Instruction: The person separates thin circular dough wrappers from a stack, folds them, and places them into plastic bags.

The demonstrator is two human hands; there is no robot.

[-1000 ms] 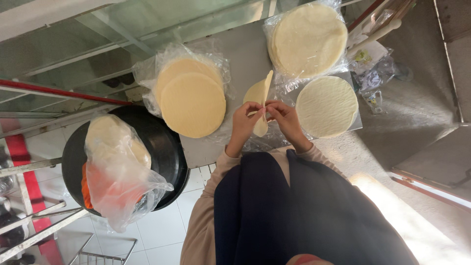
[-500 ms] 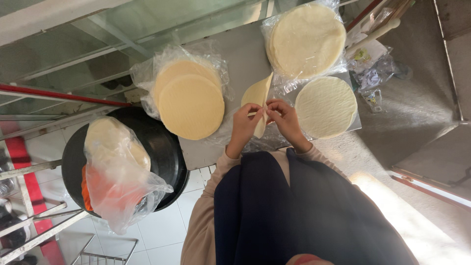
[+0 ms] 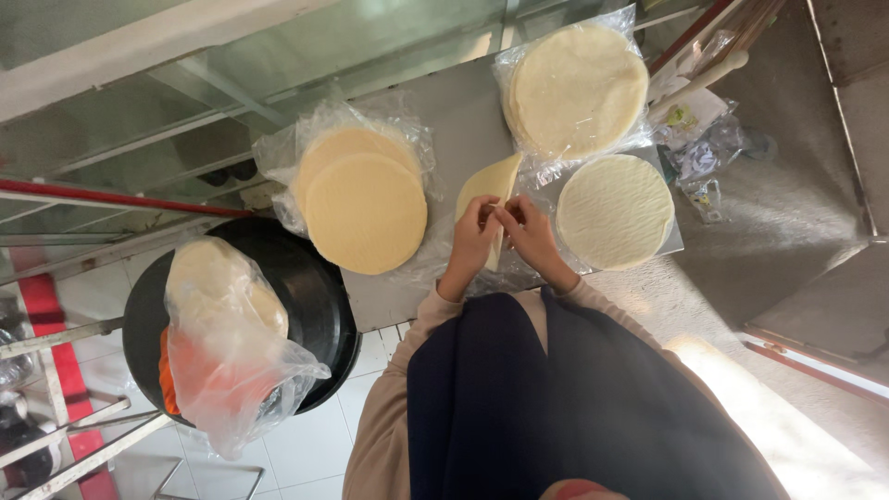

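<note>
1. My left hand [image 3: 470, 243] and right hand [image 3: 534, 231] meet fingertip to fingertip, pinching a folded pale dough sheet [image 3: 488, 190] between them.
2. The sheet stands over the grey counter [image 3: 463, 111], between a yellow stack of round wrappers [image 3: 363, 208] and a white round stack [image 3: 615, 211].
3. Another bagged stack [image 3: 579, 88] lies further back.
4. A black pan [image 3: 310, 296] holds a plastic bag [image 3: 227, 343] above the white tiled floor [image 3: 306, 444].
</note>
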